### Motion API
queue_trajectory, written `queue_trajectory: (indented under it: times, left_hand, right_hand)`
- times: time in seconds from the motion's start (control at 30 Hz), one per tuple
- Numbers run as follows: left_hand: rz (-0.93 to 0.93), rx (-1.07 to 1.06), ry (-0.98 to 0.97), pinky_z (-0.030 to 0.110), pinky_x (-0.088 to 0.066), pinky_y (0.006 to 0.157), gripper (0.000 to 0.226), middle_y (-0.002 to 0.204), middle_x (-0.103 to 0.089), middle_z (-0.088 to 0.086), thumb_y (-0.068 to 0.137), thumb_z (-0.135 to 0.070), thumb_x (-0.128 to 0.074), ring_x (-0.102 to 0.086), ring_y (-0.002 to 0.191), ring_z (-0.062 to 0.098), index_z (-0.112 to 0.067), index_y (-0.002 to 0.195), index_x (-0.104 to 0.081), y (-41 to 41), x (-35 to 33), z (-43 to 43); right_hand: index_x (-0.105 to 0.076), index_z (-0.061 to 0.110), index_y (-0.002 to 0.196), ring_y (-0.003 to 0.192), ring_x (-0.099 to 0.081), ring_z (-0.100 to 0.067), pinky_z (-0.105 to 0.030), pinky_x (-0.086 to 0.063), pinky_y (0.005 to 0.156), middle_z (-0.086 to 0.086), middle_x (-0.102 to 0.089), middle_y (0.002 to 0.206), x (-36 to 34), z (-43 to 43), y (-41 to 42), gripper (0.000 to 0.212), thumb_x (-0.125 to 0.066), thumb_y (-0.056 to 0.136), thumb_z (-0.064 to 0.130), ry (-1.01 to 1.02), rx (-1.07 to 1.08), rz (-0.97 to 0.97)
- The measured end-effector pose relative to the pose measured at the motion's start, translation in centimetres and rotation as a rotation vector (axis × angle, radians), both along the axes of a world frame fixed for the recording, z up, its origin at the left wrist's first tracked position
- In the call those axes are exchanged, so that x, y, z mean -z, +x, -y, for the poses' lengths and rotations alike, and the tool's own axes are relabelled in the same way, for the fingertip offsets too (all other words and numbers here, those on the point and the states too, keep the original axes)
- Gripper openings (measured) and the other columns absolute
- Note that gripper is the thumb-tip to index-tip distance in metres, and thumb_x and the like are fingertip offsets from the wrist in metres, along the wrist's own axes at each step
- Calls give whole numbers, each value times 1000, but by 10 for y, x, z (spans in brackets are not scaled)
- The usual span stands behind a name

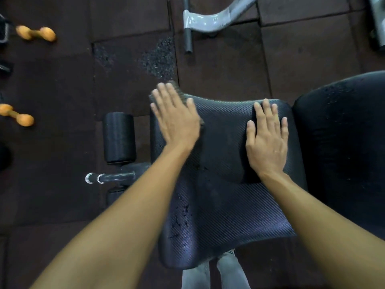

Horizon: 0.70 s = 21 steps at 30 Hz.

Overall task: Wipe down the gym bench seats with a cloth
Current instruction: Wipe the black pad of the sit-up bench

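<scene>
Head view, looking straight down: a dark cloth point(188, 113) lies on the far left corner of a black seat point(225, 197), almost wholly hidden under the left hand point(177, 119). Only its rough edges peek out past the fingertips and beside the palm. Left fingers are spread flat, pressing down, not gripping. The right hand point(267, 140) rests open and flat on the seat's far right, holding nothing. The seat pad is ribbed, rounded at the corners, with small scuffs near its left edge. A second black pad point(341, 138) sits just right. A foam roller point(119, 138) stands left; orange dumbbells point(35, 34) lie on the rubber floor point(52, 163).
</scene>
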<state>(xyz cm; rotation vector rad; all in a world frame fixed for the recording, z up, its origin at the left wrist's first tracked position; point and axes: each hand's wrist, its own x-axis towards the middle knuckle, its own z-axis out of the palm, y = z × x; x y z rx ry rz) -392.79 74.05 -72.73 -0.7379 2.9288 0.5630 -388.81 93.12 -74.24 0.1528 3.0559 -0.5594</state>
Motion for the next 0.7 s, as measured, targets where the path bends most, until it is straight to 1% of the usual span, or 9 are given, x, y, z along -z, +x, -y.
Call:
queue_trajectory:
  times: [0.07, 0.13, 0.2, 0.23, 0.3, 0.4, 0.5, 0.63, 0.7]
  left_hand:
    - [6, -212, 149, 45, -9, 120, 64, 159, -20, 19, 102, -40, -30, -18, 148, 31, -1, 152, -18, 3, 0, 33]
    - [87, -389, 347, 42, -23, 113, 59, 148, -40, 23, 102, -42, -27, -36, 137, 34, -1, 143, -36, 19, 2, 58]
    - [179, -454, 458, 40, -29, 107, 59, 142, -47, 23, 103, -44, -23, -42, 132, 36, -1, 138, -44, 52, 2, 65]
    - [184, -460, 478, 39, -29, 107, 59, 143, -47, 22, 103, -44, -23, -42, 132, 35, -2, 139, -44, 71, 2, 63]
    - [127, -464, 499, 37, -27, 109, 56, 146, -45, 18, 104, -43, -26, -40, 134, 32, -5, 143, -39, 105, 0, 51]
    - [11, -413, 441, 32, -21, 114, 56, 152, -37, 15, 104, -38, -31, -32, 140, 26, -6, 149, -28, 146, -2, 29]
    - [-27, -354, 388, 28, -16, 118, 61, 158, -26, 11, 103, -40, -31, -23, 145, 20, -6, 153, -21, 186, -1, 17]
    - [-65, -313, 354, 32, -17, 122, 69, 162, -19, 7, 100, -50, -25, -16, 149, 16, -9, 154, -15, 242, -4, -3]
    - [-40, -257, 284, 36, -16, 123, 72, 163, -13, 8, 100, -53, -21, -11, 150, 17, -7, 155, -11, 271, -6, -17]
  right_hand:
    - [-26, 25, 156, 153, -9, -12, -36, 0, 124, 6, -18, 166, 0, 0, 1, 52, -31, 105, 35, 7, 2, -3]
    - [-26, 25, 156, 153, -10, -13, -39, -2, 124, 5, -19, 166, 0, 1, 1, 52, -30, 105, 35, 20, 5, -5]
    - [-25, 25, 156, 154, -10, -14, -40, -3, 124, 4, -18, 166, 0, 2, 2, 53, -27, 105, 36, 27, 3, -3]
    - [-24, 24, 156, 154, -9, -15, -41, -3, 124, 4, -17, 166, 0, 3, 2, 53, -26, 105, 36, 29, 0, -3]
    - [-23, 23, 156, 154, -8, -16, -42, -3, 125, 3, -16, 166, -2, 3, 2, 53, -25, 105, 36, 31, -9, -3]
    - [-21, 22, 157, 154, -6, -17, -43, -2, 125, 2, -14, 167, -3, 3, 2, 54, -23, 105, 36, 38, -19, 10]
    - [-19, 21, 157, 154, -5, -17, -43, -1, 125, 2, -11, 167, -4, 2, 2, 55, -22, 105, 36, 28, -23, 28]
    - [-20, 21, 158, 154, -3, -18, -46, 2, 125, 0, -9, 167, -10, -1, 2, 55, -25, 105, 37, -30, -35, 64]
    - [-23, 21, 157, 154, -4, -20, -47, 3, 124, -2, -10, 167, -15, -1, 14, 55, -30, 105, 39, -80, -30, 47]
